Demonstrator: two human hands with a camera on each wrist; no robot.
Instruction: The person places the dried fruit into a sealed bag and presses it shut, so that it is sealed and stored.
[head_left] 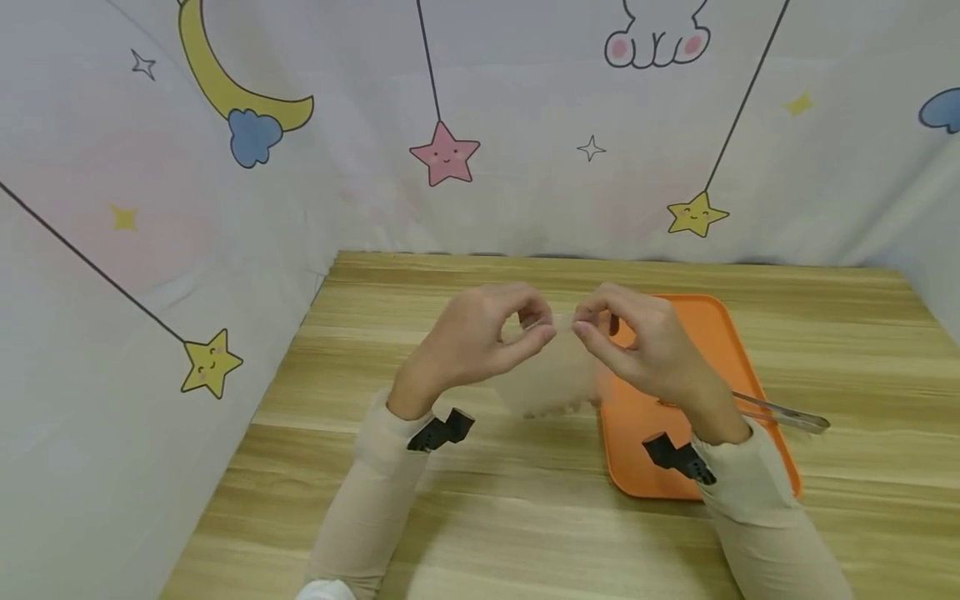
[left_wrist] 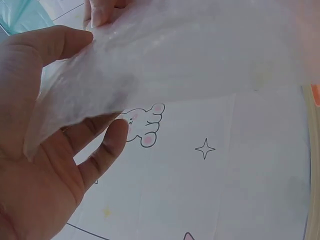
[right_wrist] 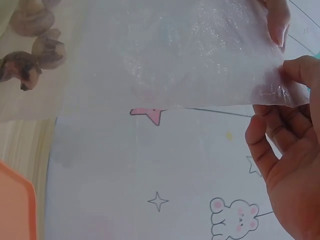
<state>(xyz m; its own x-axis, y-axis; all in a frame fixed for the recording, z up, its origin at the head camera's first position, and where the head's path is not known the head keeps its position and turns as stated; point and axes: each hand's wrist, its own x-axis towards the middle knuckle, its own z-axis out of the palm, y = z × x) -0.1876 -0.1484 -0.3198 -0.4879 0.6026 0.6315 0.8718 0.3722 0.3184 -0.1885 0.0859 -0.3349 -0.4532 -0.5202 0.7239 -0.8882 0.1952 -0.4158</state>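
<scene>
A translucent plastic bag [head_left: 555,375] hangs above the table, pinched along its top edge by both hands. My left hand [head_left: 487,333] holds the edge between thumb and fingers, and so does my right hand [head_left: 637,342], a short gap away. In the left wrist view, the bag's sheet [left_wrist: 200,50] spreads past the left thumb. Several brown, mushroom-like pieces [right_wrist: 47,50] show through the bag's lower end in the right wrist view. They appear to be inside it. Only small lumps show along its bottom in the head view.
An orange tray [head_left: 630,475] lies on the wooden table [head_left: 510,517], partly under the right hand and forearm. Metal tongs [head_left: 787,417] stick out over its right edge. A dark reddish thing [head_left: 614,323] is mostly hidden behind the right hand. A printed curtain [head_left: 525,208] stands behind the table.
</scene>
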